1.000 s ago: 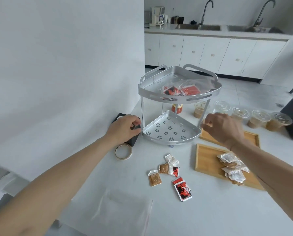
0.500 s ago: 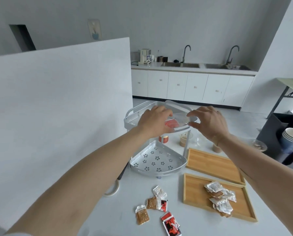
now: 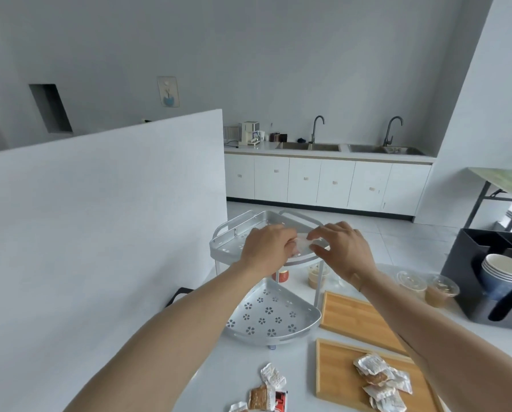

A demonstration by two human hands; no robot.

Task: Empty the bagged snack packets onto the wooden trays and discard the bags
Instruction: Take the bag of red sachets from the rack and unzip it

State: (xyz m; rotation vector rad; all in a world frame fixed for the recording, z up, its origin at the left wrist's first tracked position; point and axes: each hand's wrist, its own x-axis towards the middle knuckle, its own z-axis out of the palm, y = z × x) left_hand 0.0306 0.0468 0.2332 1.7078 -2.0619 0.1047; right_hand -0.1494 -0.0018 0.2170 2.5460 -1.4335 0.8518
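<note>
On the metal rack's (image 3: 237, 233) top shelf, the left hand (image 3: 265, 249) and right hand (image 3: 342, 251) both pinch a clear bag (image 3: 304, 246) whose contents are hidden. Loose packets (image 3: 268, 394) lie on the counter; rightward, the far wooden tray (image 3: 356, 318) is bare while the near tray (image 3: 335, 373) holds emptied packets (image 3: 381, 382), so the task seems partly done.

Matt perforated metal rack (image 3: 266, 318), smooth wooden trays (image 3: 335, 367), crinkled foil packets (image 3: 379, 379), clear plastic bag (image 3: 304, 244)
</note>
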